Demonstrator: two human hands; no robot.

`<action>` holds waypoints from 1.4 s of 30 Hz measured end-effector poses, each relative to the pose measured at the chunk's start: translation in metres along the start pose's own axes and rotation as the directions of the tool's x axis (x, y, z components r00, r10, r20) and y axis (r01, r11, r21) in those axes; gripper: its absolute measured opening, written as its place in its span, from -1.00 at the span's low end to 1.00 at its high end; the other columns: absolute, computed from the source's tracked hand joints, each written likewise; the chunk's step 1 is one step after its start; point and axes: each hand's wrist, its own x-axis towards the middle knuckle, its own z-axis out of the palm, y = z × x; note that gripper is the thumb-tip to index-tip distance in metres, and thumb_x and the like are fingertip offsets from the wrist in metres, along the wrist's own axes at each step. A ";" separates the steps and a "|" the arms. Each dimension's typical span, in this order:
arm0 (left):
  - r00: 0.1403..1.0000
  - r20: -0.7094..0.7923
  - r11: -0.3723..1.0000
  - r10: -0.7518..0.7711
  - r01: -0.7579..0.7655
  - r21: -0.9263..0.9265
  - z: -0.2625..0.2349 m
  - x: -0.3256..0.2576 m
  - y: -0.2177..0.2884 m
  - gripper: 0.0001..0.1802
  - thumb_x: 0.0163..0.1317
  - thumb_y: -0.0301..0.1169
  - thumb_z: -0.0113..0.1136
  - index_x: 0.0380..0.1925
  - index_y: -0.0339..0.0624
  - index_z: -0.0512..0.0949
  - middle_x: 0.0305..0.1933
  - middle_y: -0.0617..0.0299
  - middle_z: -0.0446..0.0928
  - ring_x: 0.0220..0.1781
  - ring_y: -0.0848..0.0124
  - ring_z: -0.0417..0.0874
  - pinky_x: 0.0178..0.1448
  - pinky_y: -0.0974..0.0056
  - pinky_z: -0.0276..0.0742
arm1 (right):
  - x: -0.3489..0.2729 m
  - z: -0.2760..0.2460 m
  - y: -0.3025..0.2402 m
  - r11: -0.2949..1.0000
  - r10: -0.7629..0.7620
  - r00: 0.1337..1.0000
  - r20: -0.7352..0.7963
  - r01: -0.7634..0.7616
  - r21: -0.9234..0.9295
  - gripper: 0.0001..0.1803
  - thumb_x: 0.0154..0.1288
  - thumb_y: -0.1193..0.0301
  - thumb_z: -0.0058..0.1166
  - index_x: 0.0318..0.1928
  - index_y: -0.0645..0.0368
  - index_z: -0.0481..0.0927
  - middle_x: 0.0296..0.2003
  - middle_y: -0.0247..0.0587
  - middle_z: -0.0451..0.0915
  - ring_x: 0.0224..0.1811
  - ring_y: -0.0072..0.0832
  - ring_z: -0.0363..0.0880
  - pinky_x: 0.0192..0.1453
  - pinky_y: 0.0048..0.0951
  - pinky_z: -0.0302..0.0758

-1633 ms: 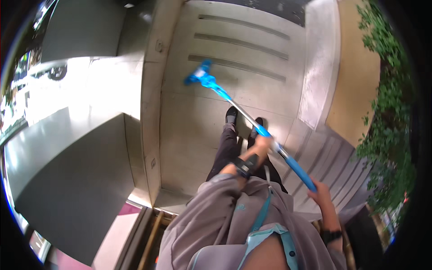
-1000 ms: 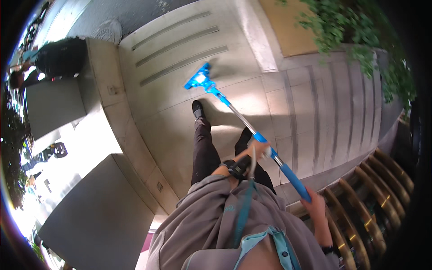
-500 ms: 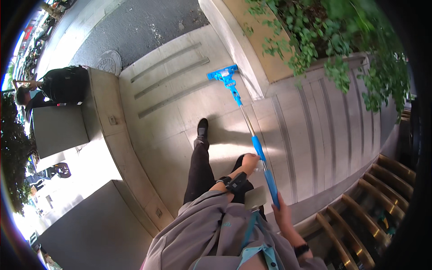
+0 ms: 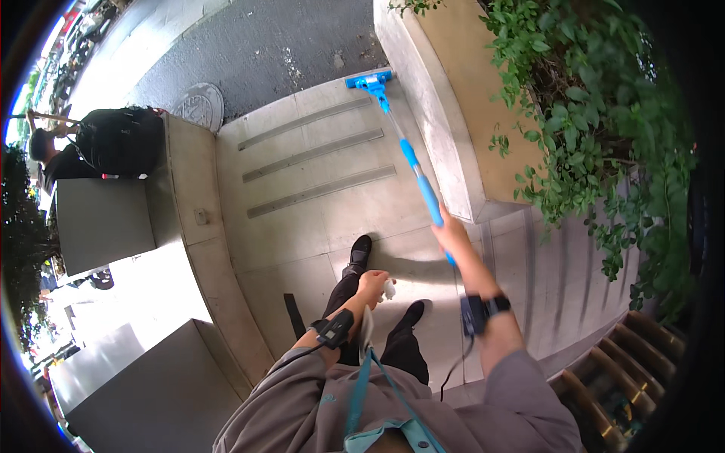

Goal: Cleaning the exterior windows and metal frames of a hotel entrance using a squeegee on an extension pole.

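Observation:
My right hand (image 4: 451,232) is wrapped round the lower grip of a blue long-handled squeegee (image 4: 427,195). Its silver pole runs away from me, and the wide blue head (image 4: 371,81) is at the far edge of the paving, beside the pale wall. Apart from the tool, my left hand (image 4: 370,288) is closed on a small crumpled white piece that looks like tissue (image 4: 389,288). A dark device is strapped on each wrist. From this angle I cannot tell whether the squeegee head touches the ground.
Grooved strips (image 4: 321,190) cross the paving ahead, and a ridged stretch (image 4: 555,272) lies to the right. A planter wall (image 4: 430,113) with leafy plants (image 4: 574,128) stands at right. Along the left runs a low stone wall (image 4: 198,189); a person with a black backpack (image 4: 121,142) is beyond it.
The squeegee has moved forward, held by my right hand, which has swung up and away from me. My left hand has come off the pole and moved left. My feet have stepped.

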 end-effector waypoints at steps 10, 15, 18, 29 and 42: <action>0.828 0.416 0.927 -0.376 0.338 0.164 0.084 -0.030 -0.097 -0.65 0.04 -0.14 0.10 -0.65 -0.21 0.43 -0.67 0.20 0.38 -0.67 0.42 0.38 -0.65 0.34 0.23 | -0.343 0.034 0.083 0.970 0.242 0.958 0.155 -0.234 -0.065 -0.27 0.04 0.30 0.02 0.22 0.01 -0.01 -0.45 0.14 0.47 -0.40 -0.06 0.48 -0.36 -0.20 0.39; 0.944 0.262 0.971 -0.199 0.155 0.181 0.050 0.011 0.012 -0.71 0.00 -0.24 0.15 -0.57 -0.30 0.48 -0.68 0.18 0.39 -0.69 0.41 0.39 -0.64 0.26 0.27 | -0.295 0.043 0.055 0.949 0.226 0.968 0.114 -0.191 -0.252 -0.29 0.05 0.30 0.01 0.21 -0.05 -0.01 -0.50 0.11 0.48 -0.46 -0.04 0.49 -0.39 -0.18 0.40; 0.978 0.071 0.954 0.194 -0.205 0.219 -0.002 0.078 0.064 -0.71 0.05 -0.20 0.08 -0.51 -0.24 0.48 -0.67 0.26 0.38 -0.72 0.48 0.35 -0.73 0.37 0.21 | -0.158 0.063 0.008 0.988 0.063 0.998 0.023 -0.059 -0.144 -0.31 0.01 0.42 0.02 0.19 -0.05 0.07 -0.55 0.08 0.47 -0.56 -0.09 0.48 -0.47 -0.23 0.40; 0.993 -0.078 0.908 0.088 -0.112 -0.403 -0.104 -0.044 -0.051 -0.67 0.07 -0.28 -0.01 -0.29 -0.36 0.45 -0.45 0.17 0.53 -0.78 0.56 0.24 -0.74 0.45 0.13 | -0.077 0.105 -0.087 0.999 -0.041 0.994 0.100 0.038 0.027 -0.38 -0.01 0.48 -0.16 0.15 0.10 0.06 -0.63 -0.07 0.46 -0.74 -0.31 0.46 -0.66 -0.33 0.41; 0.998 0.063 0.929 -0.025 0.000 0.370 -0.176 -0.144 -0.270 -0.70 -0.08 -0.28 0.11 -0.40 -0.29 0.54 -0.51 0.12 0.52 -0.49 0.34 0.53 -0.41 0.31 0.43 | -0.608 0.262 0.136 0.968 0.212 0.971 0.107 -0.193 -0.160 -0.31 0.00 0.37 0.07 0.17 -0.08 0.10 -0.46 0.06 0.49 -0.39 0.01 0.47 -0.36 -0.18 0.38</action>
